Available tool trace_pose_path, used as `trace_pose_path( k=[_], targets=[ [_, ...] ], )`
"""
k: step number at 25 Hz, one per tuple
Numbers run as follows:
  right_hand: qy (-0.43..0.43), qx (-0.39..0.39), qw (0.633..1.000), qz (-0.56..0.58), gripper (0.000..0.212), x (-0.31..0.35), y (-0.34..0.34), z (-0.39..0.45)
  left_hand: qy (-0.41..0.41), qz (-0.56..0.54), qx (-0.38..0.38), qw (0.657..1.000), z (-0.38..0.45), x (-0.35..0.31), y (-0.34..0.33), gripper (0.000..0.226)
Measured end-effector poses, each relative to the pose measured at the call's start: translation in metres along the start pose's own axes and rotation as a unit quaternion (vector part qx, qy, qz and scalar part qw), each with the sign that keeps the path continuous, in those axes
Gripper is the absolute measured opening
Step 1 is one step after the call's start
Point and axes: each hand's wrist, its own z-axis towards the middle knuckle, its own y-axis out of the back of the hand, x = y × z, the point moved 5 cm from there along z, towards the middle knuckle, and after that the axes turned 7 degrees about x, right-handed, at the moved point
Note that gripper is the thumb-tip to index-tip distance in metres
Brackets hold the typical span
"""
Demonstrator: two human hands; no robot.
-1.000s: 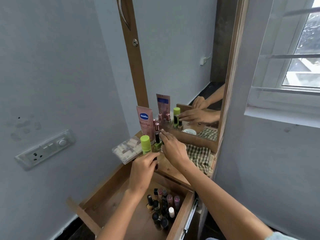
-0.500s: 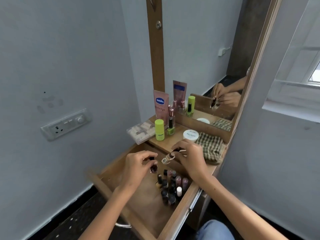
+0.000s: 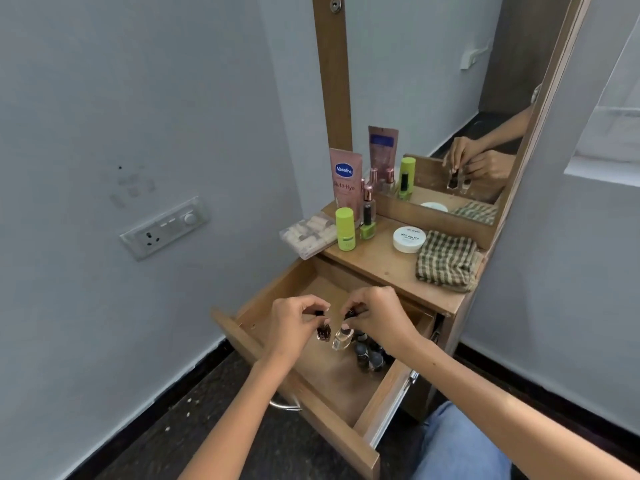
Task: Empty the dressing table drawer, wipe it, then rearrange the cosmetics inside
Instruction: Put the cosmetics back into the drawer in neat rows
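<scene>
The wooden drawer [image 3: 332, 386] stands pulled out below the dressing table top [image 3: 377, 261]. Over its middle, my left hand [image 3: 294, 323] pinches the cap of a dark red nail polish bottle [image 3: 323, 332]. My right hand [image 3: 377, 315] holds a clear pale bottle [image 3: 343, 339] by its top, right beside the dark one. A cluster of several dark-capped nail polish bottles [image 3: 369, 355] stands at the drawer's right side, partly hidden under my right hand.
On the table top: a pink Vaseline tube [image 3: 345, 178], two lime green bottles [image 3: 345, 229], a clear plastic box [image 3: 308, 233], a white jar [image 3: 409, 239] and a checked cloth [image 3: 446, 259]. A mirror [image 3: 433, 98] rises behind. A wall socket [image 3: 164, 228] is at left.
Both hands came down from the table top into the open drawer, each carrying a small bottle. The view tilted down and shifted left.
</scene>
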Motion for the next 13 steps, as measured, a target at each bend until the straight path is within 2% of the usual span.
trace_pose_path(
  k=[13],
  targets=[
    [-0.023, 0.063, 0.987, -0.149, 0.019, -0.018, -0.045, -0.007, 0.070, -0.010, 0.050, 0.996, 0.000, 0.022, -0.019, 0.029]
  ],
)
